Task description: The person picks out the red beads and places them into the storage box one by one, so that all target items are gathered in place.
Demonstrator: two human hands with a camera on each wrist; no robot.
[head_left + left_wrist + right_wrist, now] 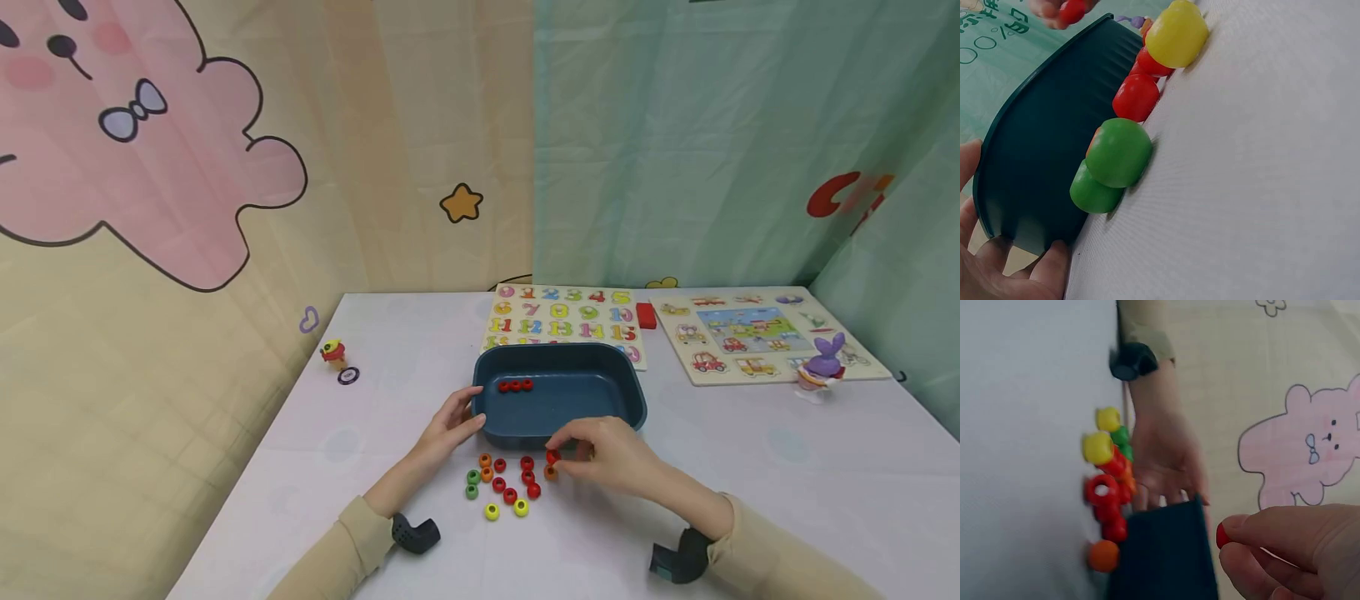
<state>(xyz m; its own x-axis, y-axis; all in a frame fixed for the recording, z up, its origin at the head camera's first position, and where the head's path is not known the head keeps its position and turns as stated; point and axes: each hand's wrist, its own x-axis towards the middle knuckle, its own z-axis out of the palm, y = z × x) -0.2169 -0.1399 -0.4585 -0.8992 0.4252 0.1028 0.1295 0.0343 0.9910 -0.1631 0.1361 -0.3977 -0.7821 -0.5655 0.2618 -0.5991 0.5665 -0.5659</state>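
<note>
My right hand pinches a red bead between thumb and index finger, raised by the near side of a dark blue tray. Spread fingers of my left hand rest against the tray's left end, at its rim and outer wall. Inside the tray, three red beads sit in a row toward the back left. On the table in front lie several more red beads, orange beads, two green beads and two yellow beads.
Behind the tray lies a number puzzle board, with a red block beside it. A vehicle picture board and a purple bunny figure are at the right. At the far left stand a small toy and a round disc.
</note>
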